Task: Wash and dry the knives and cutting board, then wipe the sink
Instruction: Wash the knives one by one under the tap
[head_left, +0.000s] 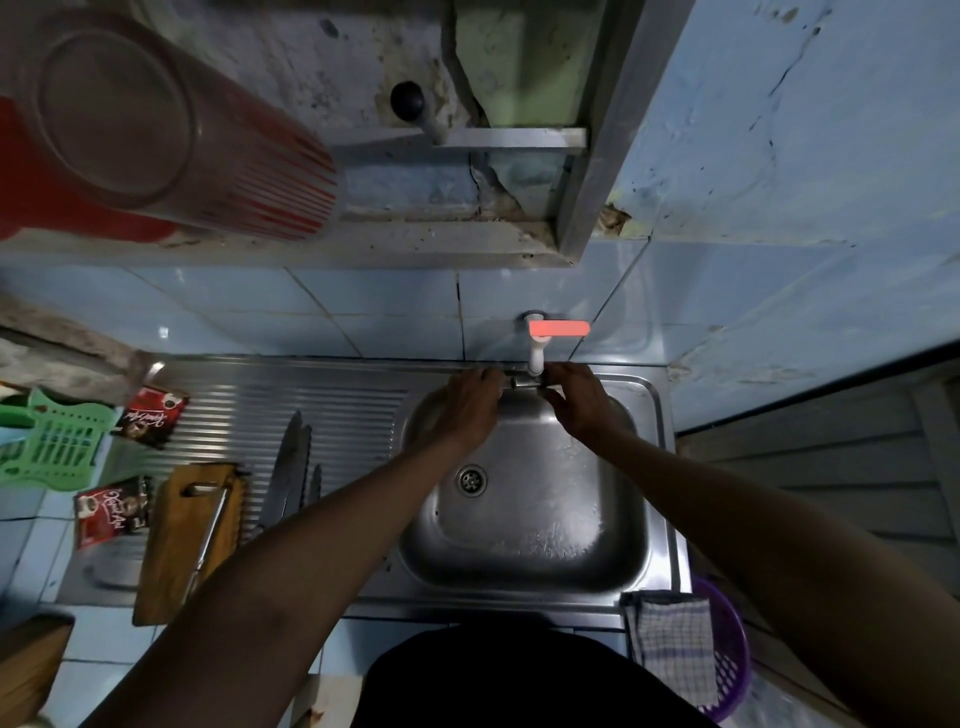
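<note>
Both hands met under the tap (536, 349) at the back of the sink (524, 519): the left hand (467, 402) and right hand (576, 400) each curled round a small metal piece (522, 383) (what it was, I could not tell). Wet fingers might well have let it slip into the basin. The knives (293, 467) lay on the ribbed drainer beside the wooden cutting board (179, 545), well apart from the hands. The basin held only a film of water; a checked cloth (670, 644) hung over the purple basket (727, 665).
</note>
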